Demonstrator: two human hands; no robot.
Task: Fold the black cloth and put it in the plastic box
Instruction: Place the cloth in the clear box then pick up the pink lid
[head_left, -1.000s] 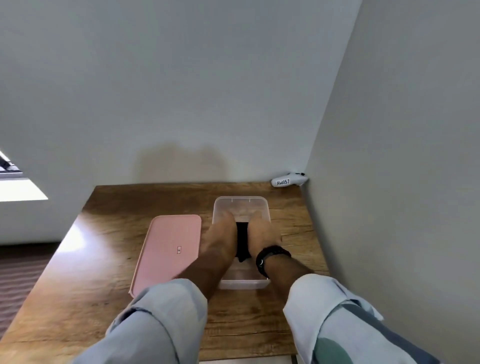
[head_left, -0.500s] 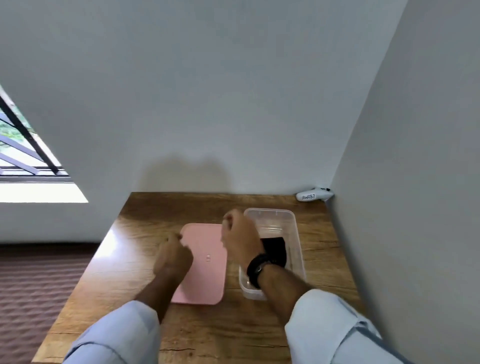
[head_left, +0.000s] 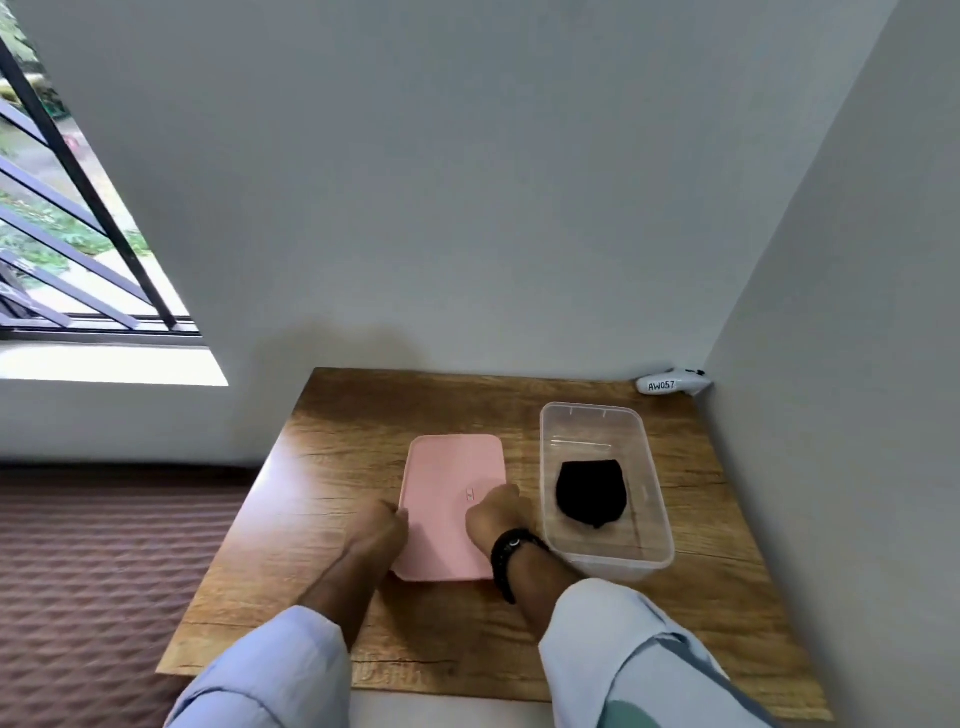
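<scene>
The only writing that can be read is "AW057", in dark letters on a white label stuck to the white controller-like device (head_left: 672, 382) lying in the far right corner of the tabletop (head_left: 363, 415), against the wall. A small embossed mark sits near the middle of the pink lid (head_left: 447, 483), but it is too small to read.

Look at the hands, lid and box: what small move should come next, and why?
Probably lift the pink lid: the left hand and right hand sit at its two side edges, the cloth already lies folded in the open box, and the lid still lies flat on the table.
</scene>
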